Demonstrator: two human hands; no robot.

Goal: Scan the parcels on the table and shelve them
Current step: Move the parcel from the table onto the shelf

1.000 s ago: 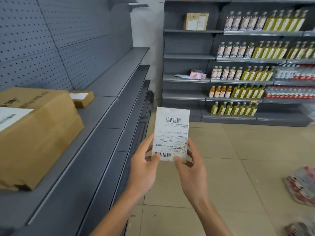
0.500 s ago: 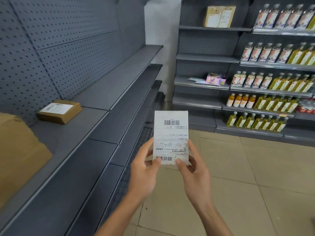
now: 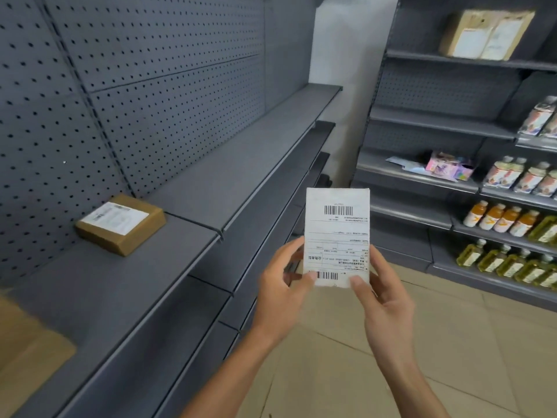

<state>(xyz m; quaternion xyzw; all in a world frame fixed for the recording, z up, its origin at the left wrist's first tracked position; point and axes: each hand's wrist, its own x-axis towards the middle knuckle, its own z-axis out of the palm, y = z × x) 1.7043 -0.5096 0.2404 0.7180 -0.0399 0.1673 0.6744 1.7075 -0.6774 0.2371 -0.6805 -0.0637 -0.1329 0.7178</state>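
We hold a white parcel (image 3: pixel 337 236) upright in front of us, label facing us; our left hand (image 3: pixel 283 291) and right hand (image 3: pixel 382 306) each pinch a bottom corner. A small brown box (image 3: pixel 120 223) lies on the grey shelf (image 3: pixel 168 254) to the left.

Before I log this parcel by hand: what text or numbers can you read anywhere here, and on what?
White parcel, held in the left hand and right hand: two barcodes and upside-down print, too small to read.
Small brown box label: blurred.
Bottles and top-shelf box: labels unreadable.
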